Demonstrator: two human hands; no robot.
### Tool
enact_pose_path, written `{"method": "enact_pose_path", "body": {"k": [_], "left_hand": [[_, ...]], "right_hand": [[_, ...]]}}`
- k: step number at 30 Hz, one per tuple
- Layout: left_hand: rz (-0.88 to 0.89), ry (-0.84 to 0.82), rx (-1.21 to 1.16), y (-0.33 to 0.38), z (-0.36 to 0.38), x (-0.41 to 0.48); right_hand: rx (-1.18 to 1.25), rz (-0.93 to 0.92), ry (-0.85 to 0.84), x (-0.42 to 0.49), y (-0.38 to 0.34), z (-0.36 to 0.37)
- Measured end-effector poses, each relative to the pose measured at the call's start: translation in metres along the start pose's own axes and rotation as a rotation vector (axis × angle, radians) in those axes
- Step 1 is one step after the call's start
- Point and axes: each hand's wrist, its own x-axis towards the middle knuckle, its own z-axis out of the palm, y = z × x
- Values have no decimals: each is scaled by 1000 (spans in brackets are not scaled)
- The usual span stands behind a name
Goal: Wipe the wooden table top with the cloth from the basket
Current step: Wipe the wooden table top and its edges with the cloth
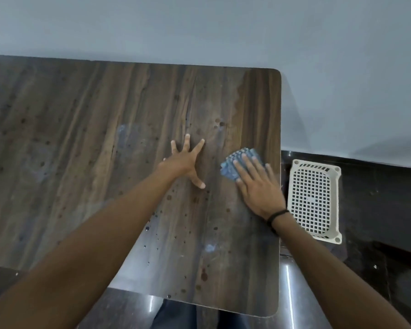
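Right hand (pixel 259 186) flat on cloth (pixel 233 166) near table's (pixel 81 138) right edge; left hand (pixel 185 160) splayed.

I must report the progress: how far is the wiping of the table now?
Done: the cloth is out of the basket, which looks empty. In hand: the right hand presses it flat on the table top near the right edge; the left hand braces bare. Left: droplets and smears show across the wood.
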Motion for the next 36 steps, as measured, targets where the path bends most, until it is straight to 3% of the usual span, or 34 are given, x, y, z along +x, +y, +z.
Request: {"method": "enact_pose_path", "body": {"k": [4,5,8,9,10,12,13,14,17,18,19,22,23,26,27,28,31,32,35,36], "left_hand": [[-20,27,24,-2,22,-12],[-27,26,23,0,20,-11],[-56,7,24,3,18,-13],[-65,7,26,3,17,-14],[-70,7,22,4,16,-16],[-62,11,10,6,14,-18],[-59,13,8,6,14,-19],[-57,16,8,5,14,-20],[-37,49,9,0,20,-30],[-29,47,9,-1,24,-35],[-27,38,6,-3,30,-40],[-63,-20,19,-14,53,-56],[-73,-30,19,-17,61,-60],[-61,-6,15,-19,73,-64],[-58,5,21,-16,73,-65],[-61,11,28,-14,71,-66],[-75,8,32,-14,70,-67],[-75,7,34,-15,70,-67],[-76,7,35,-14,71,-68],[-79,9,37,-14,70,-68]], "right_hand": [[103,414,39,35,7,-7],[75,356,24,31,-5,-4],[-21,-152,-25,-10,2,4],[-39,-187,-24,-10,17,0],[-29,-111,-2,-3,27,-3],[72,253,42,13,24,-10],[85,344,47,14,9,-8],[50,286,24,8,-8,-5],[-29,-258,-67,-34,-8,2],[-37,-299,-64,-37,8,-1],[-33,-232,-45,-34,20,-5],[91,263,-19,-25,5,-10],[57,239,-25,-32,-13,-6],[-64,-298,-70,-76,-19,3],[-73,-360,-69,-76,-3,1],[-72,-304,-50,-68,8,-2],[65,242,5,-41,-3,-4],[61,263,4,-44,-21,-1],[-21,-268,-69,-82,-37,8],[-37,-369,-83,-84,-22,5]]}}
